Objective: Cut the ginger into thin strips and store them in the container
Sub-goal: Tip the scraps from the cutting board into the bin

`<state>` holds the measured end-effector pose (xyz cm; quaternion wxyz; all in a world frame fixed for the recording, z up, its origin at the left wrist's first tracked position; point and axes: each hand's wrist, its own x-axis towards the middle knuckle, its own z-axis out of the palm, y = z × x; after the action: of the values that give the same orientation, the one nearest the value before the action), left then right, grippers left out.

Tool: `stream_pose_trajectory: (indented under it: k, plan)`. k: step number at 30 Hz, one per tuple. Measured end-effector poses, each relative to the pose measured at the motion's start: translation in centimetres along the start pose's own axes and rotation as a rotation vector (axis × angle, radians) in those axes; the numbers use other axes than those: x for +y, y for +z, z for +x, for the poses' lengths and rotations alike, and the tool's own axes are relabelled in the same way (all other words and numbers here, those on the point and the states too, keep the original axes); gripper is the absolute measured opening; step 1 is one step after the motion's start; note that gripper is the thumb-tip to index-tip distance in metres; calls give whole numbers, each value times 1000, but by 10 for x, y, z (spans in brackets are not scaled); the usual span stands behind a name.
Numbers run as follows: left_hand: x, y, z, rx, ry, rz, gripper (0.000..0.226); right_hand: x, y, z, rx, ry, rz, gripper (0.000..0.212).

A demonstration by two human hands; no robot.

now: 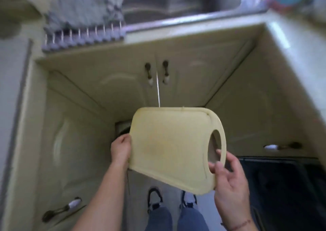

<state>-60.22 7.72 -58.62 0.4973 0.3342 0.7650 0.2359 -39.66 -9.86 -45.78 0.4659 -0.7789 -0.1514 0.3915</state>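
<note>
A pale yellow plastic cutting board (169, 147) with an oval handle hole at its right end hangs in the air in front of me, below counter height. My left hand (121, 149) grips its left edge, thumb on top. My right hand (229, 179) holds the handle end, fingers curled round the rim by the hole. No ginger, knife or container is in view. The whole picture is blurred.
Cream cabinet doors (123, 82) with dark handles stand ahead and on both sides. Above them lie the counter edge (176, 34), a steel sink (169, 3) and a dish rack (82, 25) with a grey cloth. A dark bin (282, 186) stands at the right. My shoes (155, 199) are on the floor below.
</note>
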Motion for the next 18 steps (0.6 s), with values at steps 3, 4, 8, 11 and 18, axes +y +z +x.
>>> stream_pose_trajectory:
  k: [3,4,8,11,18]
  plan:
    - [59,-15,-56,-122,70,-13,13,-32,-49,-23,169,19,13,30]
    - [77,-19,-75,-182,105,-10,10,-44,-65,-33,225,14,22,30]
    - [136,-19,-164,-359,243,47,16,-72,-139,-79,379,-44,19,27]
    - [164,4,-229,-451,363,69,11,-62,-196,-112,497,-92,-49,22]
    - [154,102,-388,-690,622,251,14,11,-331,-198,711,39,128,29]
